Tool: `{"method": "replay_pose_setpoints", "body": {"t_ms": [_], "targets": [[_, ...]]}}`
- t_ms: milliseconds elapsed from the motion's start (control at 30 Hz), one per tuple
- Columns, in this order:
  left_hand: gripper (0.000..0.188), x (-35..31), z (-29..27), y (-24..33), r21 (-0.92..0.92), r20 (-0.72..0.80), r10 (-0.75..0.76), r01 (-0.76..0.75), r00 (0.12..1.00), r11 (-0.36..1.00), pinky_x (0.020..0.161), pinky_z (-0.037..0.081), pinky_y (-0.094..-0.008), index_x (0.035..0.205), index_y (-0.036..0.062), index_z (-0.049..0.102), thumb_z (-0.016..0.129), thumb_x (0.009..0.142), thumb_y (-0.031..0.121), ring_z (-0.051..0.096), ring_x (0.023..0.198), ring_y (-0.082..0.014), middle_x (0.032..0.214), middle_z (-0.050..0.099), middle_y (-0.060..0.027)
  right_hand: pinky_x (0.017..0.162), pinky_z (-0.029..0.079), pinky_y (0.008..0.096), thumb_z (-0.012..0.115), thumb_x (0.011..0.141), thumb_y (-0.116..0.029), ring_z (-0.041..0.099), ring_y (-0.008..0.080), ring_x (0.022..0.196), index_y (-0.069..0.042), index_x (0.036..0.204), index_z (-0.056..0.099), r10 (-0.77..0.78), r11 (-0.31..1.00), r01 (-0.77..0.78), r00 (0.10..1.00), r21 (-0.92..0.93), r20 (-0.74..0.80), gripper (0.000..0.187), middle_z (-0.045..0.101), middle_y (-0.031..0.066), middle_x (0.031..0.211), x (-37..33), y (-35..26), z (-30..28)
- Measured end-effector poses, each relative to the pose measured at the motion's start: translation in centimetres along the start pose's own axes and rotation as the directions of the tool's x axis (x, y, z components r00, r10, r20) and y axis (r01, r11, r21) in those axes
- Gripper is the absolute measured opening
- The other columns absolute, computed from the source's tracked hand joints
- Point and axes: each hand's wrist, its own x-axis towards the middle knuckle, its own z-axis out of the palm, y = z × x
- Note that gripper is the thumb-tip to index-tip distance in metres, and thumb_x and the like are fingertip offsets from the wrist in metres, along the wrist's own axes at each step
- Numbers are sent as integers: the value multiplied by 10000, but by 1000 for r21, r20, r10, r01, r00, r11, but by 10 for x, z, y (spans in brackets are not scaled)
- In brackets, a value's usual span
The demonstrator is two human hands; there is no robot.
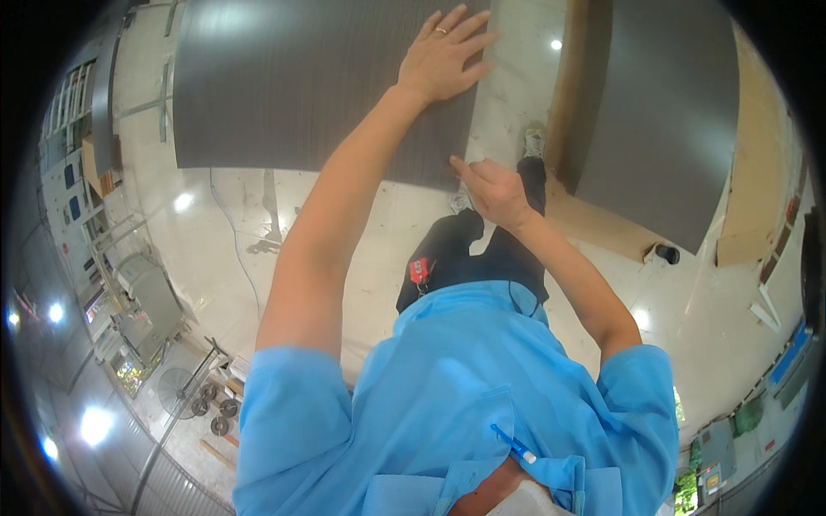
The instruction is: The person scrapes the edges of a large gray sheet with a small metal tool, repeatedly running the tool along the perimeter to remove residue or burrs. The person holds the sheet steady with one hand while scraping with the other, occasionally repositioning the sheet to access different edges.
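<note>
A large dark grey-brown board point(284, 95) with a fine grain lies in front of me at the far left. My left hand point(440, 60), a ring on one finger, rests flat on it by its right edge, fingers spread. Close to the board's near right corner is my right hand point(496, 193). One of its digits reaches onto the board's surface, while the other fingers are curled in. Whatever those curled fingers may hold is hidden.
Another dark board point(662, 112) lies to the right over brown cardboard point(602, 225). A thin cable point(231, 228) runs across the pale floor on the left. A standing fan point(178, 391) and several dark round weights are at lower left.
</note>
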Motion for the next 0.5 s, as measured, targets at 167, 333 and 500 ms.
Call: {"method": "replay_pose_setpoints", "body": {"t_ms": [167, 333, 500], "targets": [[436, -68, -2, 54, 35, 95, 46, -50, 994, 998, 1299, 293, -554, 1485, 189, 644, 569, 1084, 343, 381, 1583, -308, 1671, 487, -17, 673, 572, 396, 733, 873, -89, 678, 259, 791, -49, 1205, 757, -56, 998, 51, 971, 26, 232, 335, 678, 79, 879, -72, -47, 11], [416, -141, -6, 98, -65, 87, 8, -2, 996, 998, 1310, 290, -527, 1450, 142, 658, 582, 1055, 246, 372, 1587, -285, 1653, 501, -25, 646, 548, 351, 730, 979, -119, 682, 222, 712, -10, 1055, 784, 573, 811, -563, 819, 161, -22, 143, 723, 88, 890, -131, -60, 9], [407, -221, -12, 136, -230, 317, 96, -21, 944, 973, 1214, 440, -484, 1431, 103, 662, 615, 1036, 193, 538, 1458, -294, 1559, 599, -40, 655, 550, 289, 731, 1027, -159, 694, 138, 717, 22, 991, 755, 874, 355, -765, 476, 537, 99, 186, 729, 48, 889, -121, -39, -9]]}}
